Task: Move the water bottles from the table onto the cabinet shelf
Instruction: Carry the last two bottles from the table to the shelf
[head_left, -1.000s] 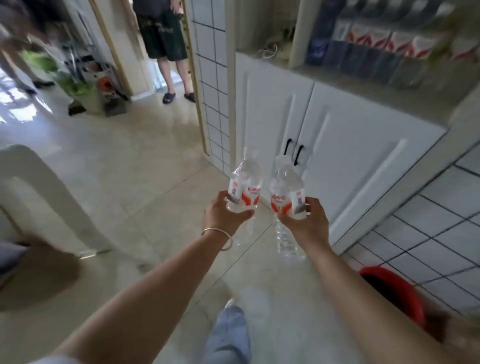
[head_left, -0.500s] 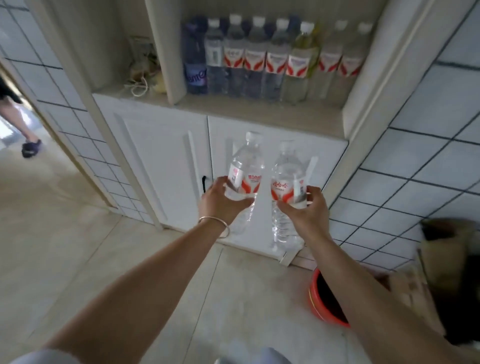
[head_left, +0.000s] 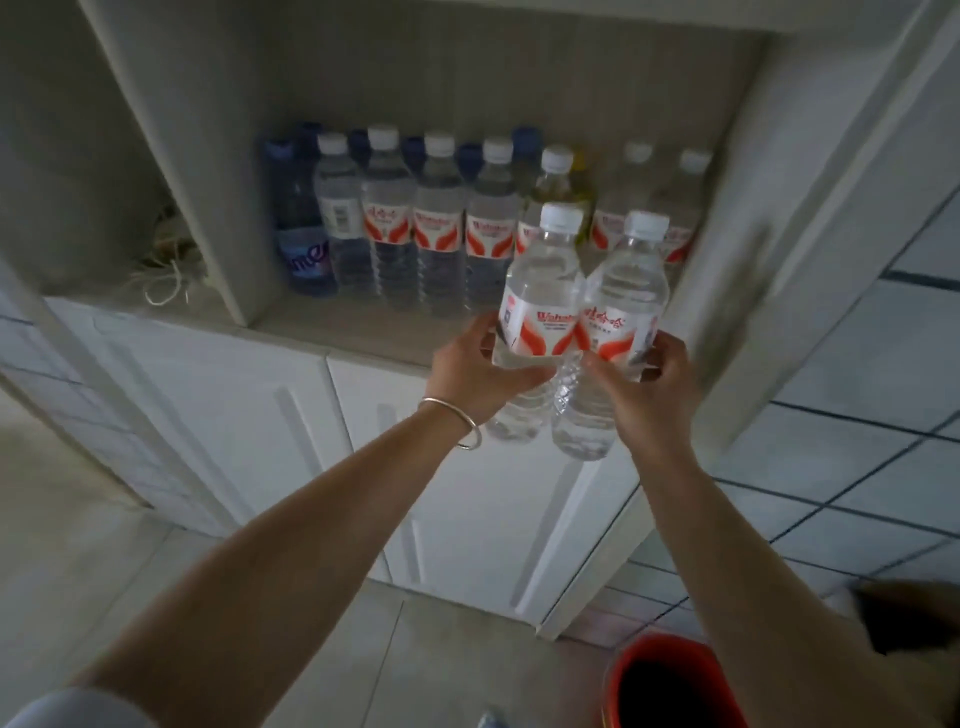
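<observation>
My left hand (head_left: 475, 371) grips a clear water bottle (head_left: 540, 291) with a white cap and red-and-white label. My right hand (head_left: 641, 392) grips a second bottle (head_left: 621, 306) of the same kind, touching the first. Both bottles are upright and held in the air just in front of the cabinet shelf (head_left: 353, 332), near its right end. Their lower parts hang below the shelf edge. A row of several similar bottles (head_left: 439, 223) stands at the back of the shelf, with a blue bottle (head_left: 304, 249) at the left.
A vertical divider (head_left: 208, 208) bounds the shelf on the left, with tangled cord (head_left: 166, 280) beyond it. White cabinet doors (head_left: 291, 441) lie below. A tiled wall (head_left: 857, 389) rises on the right. A red bucket (head_left: 665, 680) stands on the floor at lower right.
I have come closer to the cabinet. Both hands have lifted their bottles from in front of the doors up to shelf height.
</observation>
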